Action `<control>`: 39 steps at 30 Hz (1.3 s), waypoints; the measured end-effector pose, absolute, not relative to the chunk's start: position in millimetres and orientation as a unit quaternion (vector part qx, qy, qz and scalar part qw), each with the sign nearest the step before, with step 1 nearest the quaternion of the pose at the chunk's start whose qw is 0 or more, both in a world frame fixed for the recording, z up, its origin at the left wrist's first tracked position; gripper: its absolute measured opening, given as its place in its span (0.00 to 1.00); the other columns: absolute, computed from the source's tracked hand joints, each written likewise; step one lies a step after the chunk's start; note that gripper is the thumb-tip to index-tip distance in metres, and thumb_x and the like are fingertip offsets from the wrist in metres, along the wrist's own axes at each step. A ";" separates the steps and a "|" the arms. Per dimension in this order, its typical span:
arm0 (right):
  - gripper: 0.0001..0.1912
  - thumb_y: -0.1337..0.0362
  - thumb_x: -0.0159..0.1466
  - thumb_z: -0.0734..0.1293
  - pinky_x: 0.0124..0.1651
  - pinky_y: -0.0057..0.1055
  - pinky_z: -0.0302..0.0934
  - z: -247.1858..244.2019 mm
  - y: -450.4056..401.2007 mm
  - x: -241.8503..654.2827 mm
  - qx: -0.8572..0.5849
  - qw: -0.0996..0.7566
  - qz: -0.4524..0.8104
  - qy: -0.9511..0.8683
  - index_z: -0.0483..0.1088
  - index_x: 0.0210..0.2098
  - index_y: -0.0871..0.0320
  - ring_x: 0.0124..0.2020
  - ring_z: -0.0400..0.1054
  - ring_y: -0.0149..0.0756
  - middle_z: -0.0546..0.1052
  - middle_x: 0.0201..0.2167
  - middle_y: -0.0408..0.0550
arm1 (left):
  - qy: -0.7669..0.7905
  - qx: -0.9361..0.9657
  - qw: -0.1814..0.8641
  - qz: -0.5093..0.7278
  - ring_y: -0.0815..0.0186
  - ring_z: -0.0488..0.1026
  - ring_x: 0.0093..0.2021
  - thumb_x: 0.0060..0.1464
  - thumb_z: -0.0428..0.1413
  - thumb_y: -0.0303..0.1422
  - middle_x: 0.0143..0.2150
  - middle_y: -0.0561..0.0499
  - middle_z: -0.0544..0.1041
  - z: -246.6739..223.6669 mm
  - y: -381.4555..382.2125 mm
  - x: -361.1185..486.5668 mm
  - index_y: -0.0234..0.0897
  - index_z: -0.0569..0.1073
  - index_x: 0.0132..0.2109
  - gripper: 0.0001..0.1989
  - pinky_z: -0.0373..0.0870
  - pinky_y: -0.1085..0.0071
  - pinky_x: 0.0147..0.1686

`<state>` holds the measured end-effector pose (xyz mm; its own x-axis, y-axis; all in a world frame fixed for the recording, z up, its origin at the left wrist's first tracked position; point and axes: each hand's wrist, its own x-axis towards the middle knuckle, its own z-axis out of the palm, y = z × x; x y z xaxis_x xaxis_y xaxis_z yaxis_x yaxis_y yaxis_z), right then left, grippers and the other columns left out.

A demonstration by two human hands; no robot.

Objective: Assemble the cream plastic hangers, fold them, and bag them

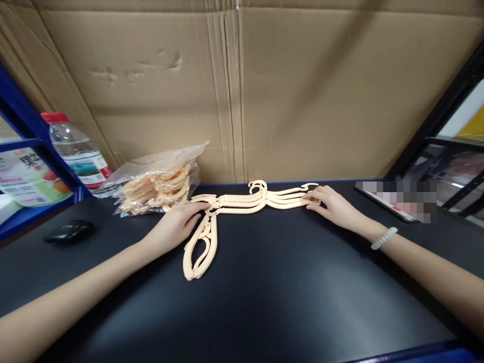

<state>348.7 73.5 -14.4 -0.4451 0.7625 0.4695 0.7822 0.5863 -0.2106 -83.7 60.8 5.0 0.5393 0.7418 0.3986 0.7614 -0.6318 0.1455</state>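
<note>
Several cream plastic folding hangers [242, 204] lie spread open and overlapping near the back of the black table, with their hooks pointing away from me. My right hand [328, 204] pinches their right end between thumb and fingers. At their left end, my left hand [181, 222] has its fingers closed on the hanger ends, partly covering them. A folded cream hanger [212, 242] lies below that spot, pointing toward me, its top close to my left fingertips. Which hanger ends are under the left fingers is partly hidden.
A clear plastic bag [174, 156] full of cream hangers sits at the back left. Behind it stands a water bottle [77, 146] with a red cap. A black mouse [70, 231] lies at left, and a flat, blurred-out object [393, 201] at right. Cardboard [321, 91] walls the back.
</note>
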 end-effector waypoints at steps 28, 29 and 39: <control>0.06 0.59 0.65 0.64 0.31 0.31 0.60 17.4 45.7 331.0 -0.473 0.454 -0.080 -0.751 0.67 0.35 0.55 0.28 0.66 0.35 0.73 0.28 0.45 | -0.399 -0.770 -0.048 -0.496 0.62 0.75 0.41 0.58 0.52 0.30 0.41 0.47 0.75 30.7 6.0 -53.1 0.36 0.70 0.45 0.08 0.72 0.64 0.43; 0.06 0.60 0.65 0.64 0.31 0.30 0.60 18.9 44.0 329.3 -0.473 0.463 -0.081 -0.745 0.67 0.34 0.55 0.27 0.66 0.34 0.73 0.28 0.45 | -0.402 -0.765 -0.071 -0.498 0.62 0.75 0.40 0.58 0.52 0.31 0.40 0.48 0.75 32.1 1.5 -50.4 0.37 0.70 0.45 0.08 0.72 0.64 0.43; 0.04 0.61 0.65 0.64 0.32 0.30 0.64 17.3 38.3 316.1 -0.441 0.464 -0.088 -0.764 0.67 0.35 0.55 0.29 0.69 0.34 0.74 0.29 0.45 | -0.504 -0.590 -0.383 -0.501 0.55 0.72 0.49 0.51 0.58 0.44 0.60 0.41 0.63 29.9 -15.9 -27.9 0.40 0.58 0.58 0.31 0.72 0.54 0.47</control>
<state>316.1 38.3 17.3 -0.1817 0.5911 0.7859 0.7552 0.5957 -0.2735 -27.9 -15.9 29.9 -0.0111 0.9785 0.2058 0.2112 -0.1989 0.9570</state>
